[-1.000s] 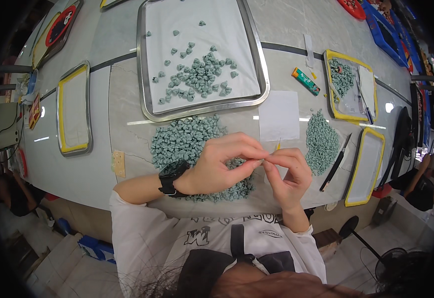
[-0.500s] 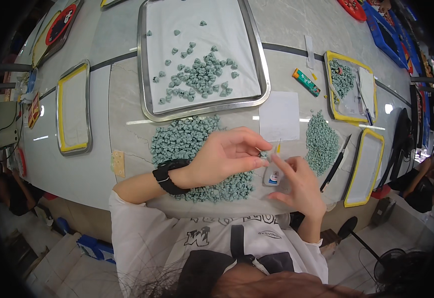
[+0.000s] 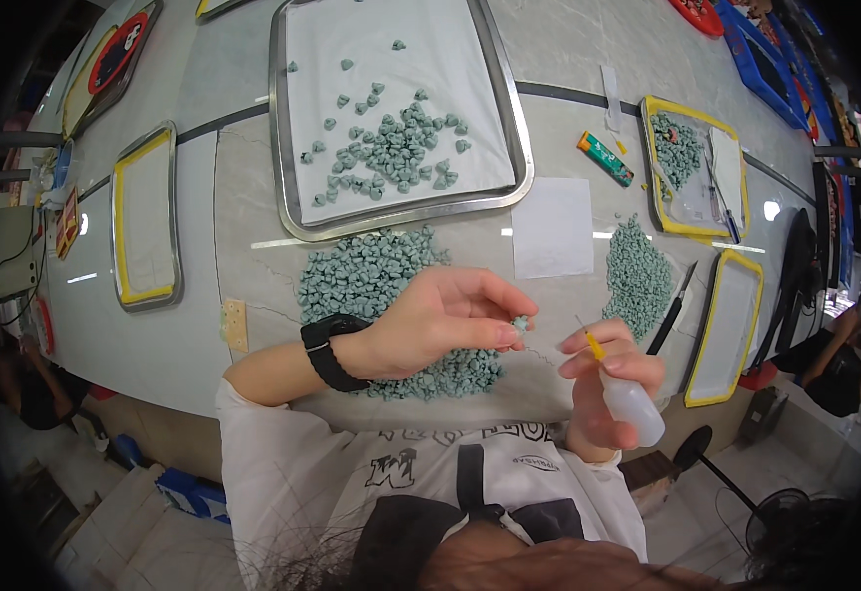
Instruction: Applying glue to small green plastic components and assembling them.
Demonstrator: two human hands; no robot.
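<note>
left hand (image 3: 430, 325): we see it just below the middle of the frame, fingers curled in, pinching one small grey-green piece (image 3: 520, 322) between thumb and fingertips; a black watch (image 3: 328, 348) sits on the wrist.
right hand (image 3: 608, 379): lower right of centre, closed around a small translucent squeeze bottle (image 3: 633, 402), whose yellow nozzle (image 3: 595, 346) and fine needle tip point up and left toward the held piece, near it but apart as far as we can tell.
loose heap (image 3: 381, 286): grey-green pieces on the pale tabletop (image 3: 253, 197), partly under the left hand.
second heap (image 3: 637, 281): the same pieces, right of centre, just above the right hand.
white sheet (image 3: 552, 228): lies between the two heaps.
large steel tray (image 3: 288, 148): top centre, white-lined, with more pieces scattered in it.
yellow-rimmed trays (image 3: 118, 227): one at the left, two at the right edge.
black-handled tool (image 3: 672, 307): beside the second heap.
</note>
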